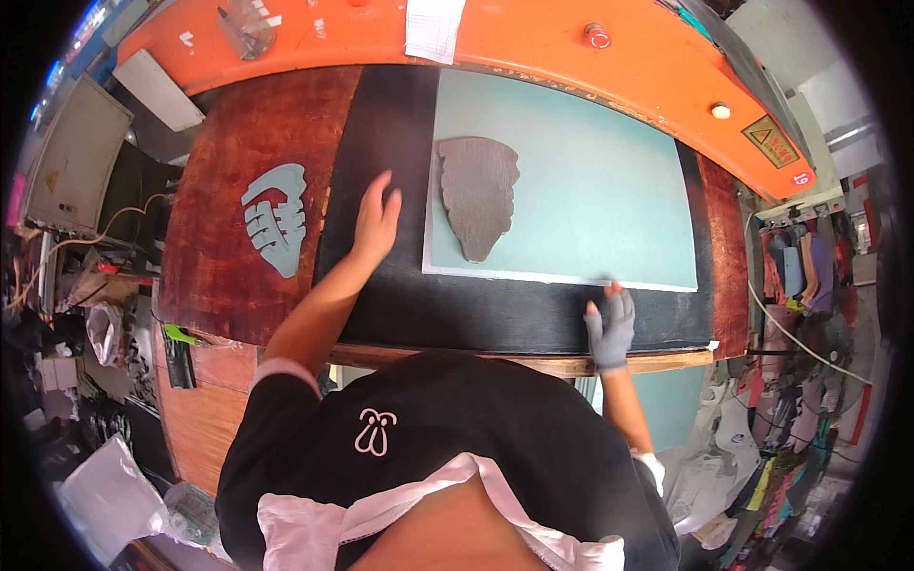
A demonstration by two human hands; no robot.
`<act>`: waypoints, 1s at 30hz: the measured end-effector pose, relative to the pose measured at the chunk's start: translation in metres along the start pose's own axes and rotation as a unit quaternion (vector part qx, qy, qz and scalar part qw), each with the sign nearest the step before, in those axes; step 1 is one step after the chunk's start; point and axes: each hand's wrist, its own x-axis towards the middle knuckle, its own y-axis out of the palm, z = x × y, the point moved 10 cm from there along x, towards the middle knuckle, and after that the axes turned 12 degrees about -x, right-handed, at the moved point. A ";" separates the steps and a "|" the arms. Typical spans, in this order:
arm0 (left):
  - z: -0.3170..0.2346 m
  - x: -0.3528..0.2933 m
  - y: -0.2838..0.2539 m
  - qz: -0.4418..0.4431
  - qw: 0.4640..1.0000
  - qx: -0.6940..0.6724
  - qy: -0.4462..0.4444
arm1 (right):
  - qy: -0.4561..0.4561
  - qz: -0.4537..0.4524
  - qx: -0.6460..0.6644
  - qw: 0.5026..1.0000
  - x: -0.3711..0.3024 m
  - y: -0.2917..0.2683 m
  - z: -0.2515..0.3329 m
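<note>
Lying almost at three o'clock from the left hand [378, 226], the grey shaped plate [479, 200] is on the pale blue sheet [590, 181], near its nine o'clock edge. Here twelve o'clock points straight away from the person. The long axis of the plate goes roughly from twelve to six, with the wide end at twelve and the narrow end at six. From the right hand [610, 333], which wears a grey glove, the same plate lies between ten and eleven o'clock. The left hand is the nearer one, and this relation seems to matter most for a reach to the plate; a clear gap separates them.

The fingers of the left hand are extended and a little spread above the black mat [390, 300], and they pinch nothing. The fingers of the right hand are also extended, with the thumb apart, and no object is visible between them. One fingertip is at the six o'clock edge of the sheet; whether it touches, one cannot tell.

Counting the things, there are two hands, one plate, one mat and one top sheet; the layers under it cannot be counted. At nine o'clock from the left hand, one group of pale blue cut pieces [283, 255] lies on the red-brown bench [209, 295]; their exact number is not clear. Toward twelve, one orange beam [514, 40] carries one red button [598, 36].
</note>
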 end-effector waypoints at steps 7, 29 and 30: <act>-0.067 -0.158 0.004 0.211 0.953 0.104 0.191 | -0.036 -0.017 -0.027 0.999 -0.045 -0.002 0.005; -0.014 0.146 0.107 -0.015 0.932 0.299 0.204 | 0.209 -0.236 0.309 0.897 0.315 0.043 -0.234; -0.010 0.156 0.111 -0.015 0.930 0.306 0.202 | 0.202 -0.278 0.234 0.909 0.334 0.025 -0.258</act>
